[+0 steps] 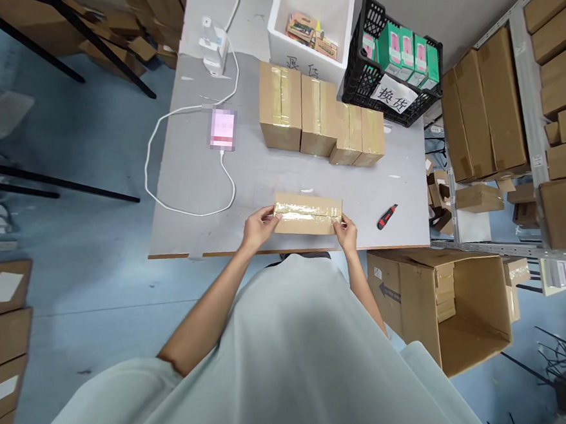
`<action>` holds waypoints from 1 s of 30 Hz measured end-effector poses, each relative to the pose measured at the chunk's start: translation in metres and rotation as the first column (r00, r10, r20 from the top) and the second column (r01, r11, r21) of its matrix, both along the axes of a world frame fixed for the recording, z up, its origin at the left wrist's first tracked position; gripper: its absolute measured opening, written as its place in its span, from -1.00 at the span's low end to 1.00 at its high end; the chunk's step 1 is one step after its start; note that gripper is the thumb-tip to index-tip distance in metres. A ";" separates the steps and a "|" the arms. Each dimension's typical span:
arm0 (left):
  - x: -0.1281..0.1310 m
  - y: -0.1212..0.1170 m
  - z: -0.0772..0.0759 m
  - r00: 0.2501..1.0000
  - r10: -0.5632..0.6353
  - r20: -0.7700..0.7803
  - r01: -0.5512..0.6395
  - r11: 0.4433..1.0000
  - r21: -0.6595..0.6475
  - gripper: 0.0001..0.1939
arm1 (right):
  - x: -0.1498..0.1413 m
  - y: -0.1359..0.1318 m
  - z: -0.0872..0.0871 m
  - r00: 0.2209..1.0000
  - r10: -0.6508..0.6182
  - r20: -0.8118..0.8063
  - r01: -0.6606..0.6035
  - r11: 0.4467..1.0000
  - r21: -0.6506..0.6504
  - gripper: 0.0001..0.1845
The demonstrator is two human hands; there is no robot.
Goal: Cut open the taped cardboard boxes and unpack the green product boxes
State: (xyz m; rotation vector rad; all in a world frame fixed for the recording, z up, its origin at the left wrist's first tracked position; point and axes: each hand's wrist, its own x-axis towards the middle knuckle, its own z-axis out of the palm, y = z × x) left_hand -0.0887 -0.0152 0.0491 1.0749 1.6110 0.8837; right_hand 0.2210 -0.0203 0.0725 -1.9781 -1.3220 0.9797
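A small cardboard box (307,214), sealed along its top with clear tape, lies at the near edge of the grey table (266,172). My left hand (259,226) grips its left end with curled fingers. My right hand (347,232) grips its right end the same way. Both hands hold the box flat on the table top. Three similar taped boxes (318,117) stand in a row farther back on the table.
A red box cutter (387,217) lies to the right of the box. A phone (223,129) on a white cable charges at left. Behind stand a white foam bin (310,26) and a black crate (395,58). An open carton (445,307) sits on the floor at right.
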 end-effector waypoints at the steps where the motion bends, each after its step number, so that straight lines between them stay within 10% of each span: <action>1: -0.001 -0.001 -0.002 1.000 0.002 0.019 -0.002 1.000 -0.007 -0.37 | -0.001 -0.003 -0.003 1.000 -0.021 0.000 0.021 1.000 0.006 -0.34; 11: -0.005 -0.005 -0.010 0.991 0.034 0.130 -0.030 0.999 -0.033 -0.24 | 0.009 -0.006 -0.017 0.977 -0.073 -0.199 0.083 0.996 0.040 -0.23; 21: -0.014 -0.031 -0.058 0.984 -0.039 0.176 0.072 0.980 -0.188 -0.04 | 0.020 -0.034 -0.043 0.952 -0.054 -0.303 0.007 0.988 -0.153 -0.06; 30: -0.006 -0.030 -0.045 0.984 0.036 0.173 -0.017 0.994 -0.106 -0.33 | 0.005 -0.029 -0.026 0.949 0.084 -0.302 -0.106 0.993 -0.057 -0.15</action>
